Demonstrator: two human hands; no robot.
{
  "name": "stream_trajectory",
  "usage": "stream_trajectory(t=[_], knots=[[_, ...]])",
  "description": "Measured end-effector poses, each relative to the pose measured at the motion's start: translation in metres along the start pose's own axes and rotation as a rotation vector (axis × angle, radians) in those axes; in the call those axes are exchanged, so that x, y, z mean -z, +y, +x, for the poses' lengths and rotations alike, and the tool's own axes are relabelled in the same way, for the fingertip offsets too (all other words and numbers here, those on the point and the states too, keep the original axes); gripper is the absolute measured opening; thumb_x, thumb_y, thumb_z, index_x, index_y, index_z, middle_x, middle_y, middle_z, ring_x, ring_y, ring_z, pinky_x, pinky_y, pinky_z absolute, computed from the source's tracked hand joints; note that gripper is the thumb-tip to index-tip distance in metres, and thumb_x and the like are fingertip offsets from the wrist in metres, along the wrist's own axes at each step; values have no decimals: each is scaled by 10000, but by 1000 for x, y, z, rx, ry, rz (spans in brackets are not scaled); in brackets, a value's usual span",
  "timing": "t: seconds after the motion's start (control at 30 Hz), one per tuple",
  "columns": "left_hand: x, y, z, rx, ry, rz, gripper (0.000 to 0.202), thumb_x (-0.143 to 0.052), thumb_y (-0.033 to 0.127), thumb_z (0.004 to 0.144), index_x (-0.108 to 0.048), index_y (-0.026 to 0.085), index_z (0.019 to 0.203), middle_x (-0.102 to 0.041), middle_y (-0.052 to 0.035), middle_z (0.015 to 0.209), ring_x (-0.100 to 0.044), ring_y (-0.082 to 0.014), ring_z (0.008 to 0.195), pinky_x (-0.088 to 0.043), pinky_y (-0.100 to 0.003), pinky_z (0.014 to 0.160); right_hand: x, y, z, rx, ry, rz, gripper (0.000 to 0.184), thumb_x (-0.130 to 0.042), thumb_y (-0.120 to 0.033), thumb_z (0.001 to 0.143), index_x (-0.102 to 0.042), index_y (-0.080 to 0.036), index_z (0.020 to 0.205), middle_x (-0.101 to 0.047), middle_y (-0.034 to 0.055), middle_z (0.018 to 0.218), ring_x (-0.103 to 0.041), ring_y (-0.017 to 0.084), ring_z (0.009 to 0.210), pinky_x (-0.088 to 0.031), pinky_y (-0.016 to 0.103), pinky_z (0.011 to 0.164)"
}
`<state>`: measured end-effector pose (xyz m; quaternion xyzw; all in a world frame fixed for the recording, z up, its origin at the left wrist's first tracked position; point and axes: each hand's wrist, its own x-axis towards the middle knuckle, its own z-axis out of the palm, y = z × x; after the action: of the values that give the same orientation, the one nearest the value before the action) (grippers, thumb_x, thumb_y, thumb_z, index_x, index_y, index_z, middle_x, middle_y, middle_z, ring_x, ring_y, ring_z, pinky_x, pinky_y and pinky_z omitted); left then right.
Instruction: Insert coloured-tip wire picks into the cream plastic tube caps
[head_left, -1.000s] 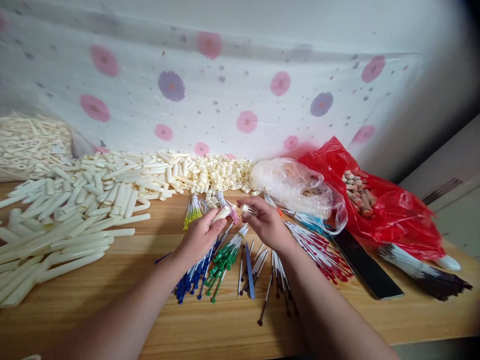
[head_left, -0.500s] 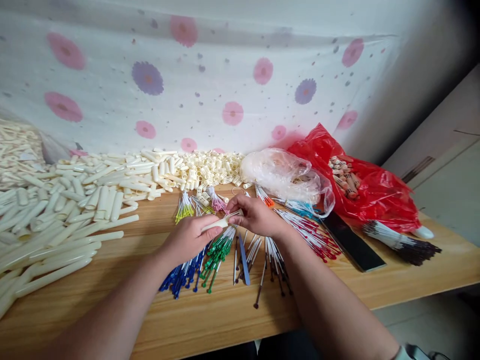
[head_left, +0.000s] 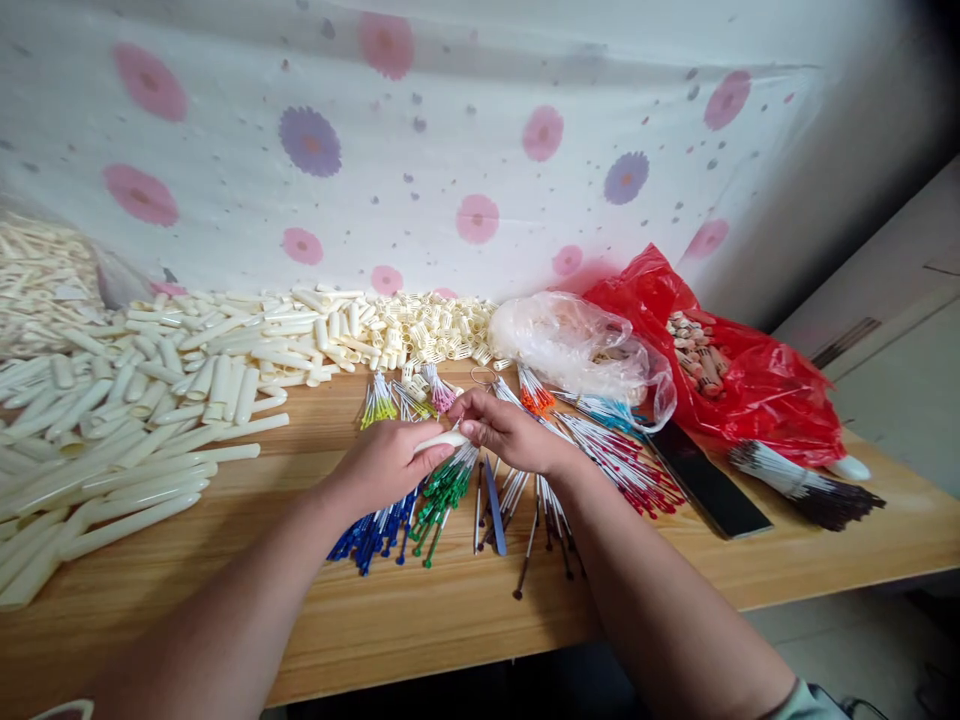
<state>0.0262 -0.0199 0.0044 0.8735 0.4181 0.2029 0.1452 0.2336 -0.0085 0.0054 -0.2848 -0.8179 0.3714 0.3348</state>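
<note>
A short cream plastic tube (head_left: 441, 440) lies across the fingers of my left hand (head_left: 386, 462), which is closed around it. My right hand (head_left: 506, 430) meets the tube's right end with thumb and fingers pinched; what sits between those fingertips is hidden. Just beneath the hands, bundles of thin white sticks fan out on the table, with blue tips (head_left: 375, 535), green tips (head_left: 439, 500) and dark brown tips (head_left: 551, 520). A blue-grey flat tool, like tweezers (head_left: 495, 508), lies among them. Yellow-tipped sticks (head_left: 379, 400) and pink-tipped sticks (head_left: 439, 388) rest behind the hands.
Cream tubes (head_left: 150, 400) are heaped at left, slotted cream pieces (head_left: 427, 325) at the back. Right of my hands lie red-tipped sticks (head_left: 630, 470), a clear bag (head_left: 577, 335), a black flat slab (head_left: 705, 480), a red bag (head_left: 780, 390) and dark-tipped sticks (head_left: 810, 485).
The view has shifted slightly. Thin white pieces that showed between my fingers at the tube's end are now out of sight, and my right fingertips sit closer against the tube.
</note>
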Motion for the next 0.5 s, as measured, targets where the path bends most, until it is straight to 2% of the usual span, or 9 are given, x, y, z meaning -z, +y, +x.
stream_trajectory(t=[0.1,0.17,0.23,0.3,0.5], knots=[[-2,2,1,16,-21,-57,316,-466,391,878,-634,174,722,-523,24,562,-462,-114,541,-290,-210,532,3,1,-1,-28,20,84,238,-474,-370,912,-494,-202,1079,-558,26,900,-538,147,808,-457,297,737],[-4,6,1,0,-68,-102,310,-468,384,878,-616,176,702,-491,36,551,-449,-110,532,-277,-205,514,2,2,0,-53,145,169,303,-470,-443,904,-498,-211,1098,-570,32,907,-556,162,843,-462,327,785],[-6,11,1,-40,-111,-129,317,-459,378,886,-596,178,683,-460,46,543,-428,-102,519,-266,-203,505,-2,4,2,-50,327,270,340,-453,-499,897,-513,-220,1081,-575,31,903,-562,168,864,-458,349,833],[-9,16,0,-77,-135,-137,322,-451,370,893,-580,179,668,-444,50,539,-418,-99,512,-263,-205,507,-8,5,4,-20,426,370,356,-439,-517,898,-520,-223,1083,-580,32,911,-564,167,885,-450,359,873],[-17,22,-2,-20,-98,-28,297,-466,351,881,-545,183,649,-494,34,547,-461,-118,521,-268,-223,528,-21,6,6,24,447,501,356,-440,-488,905,-510,-208,1113,-570,41,922,-570,166,908,-445,354,882]])
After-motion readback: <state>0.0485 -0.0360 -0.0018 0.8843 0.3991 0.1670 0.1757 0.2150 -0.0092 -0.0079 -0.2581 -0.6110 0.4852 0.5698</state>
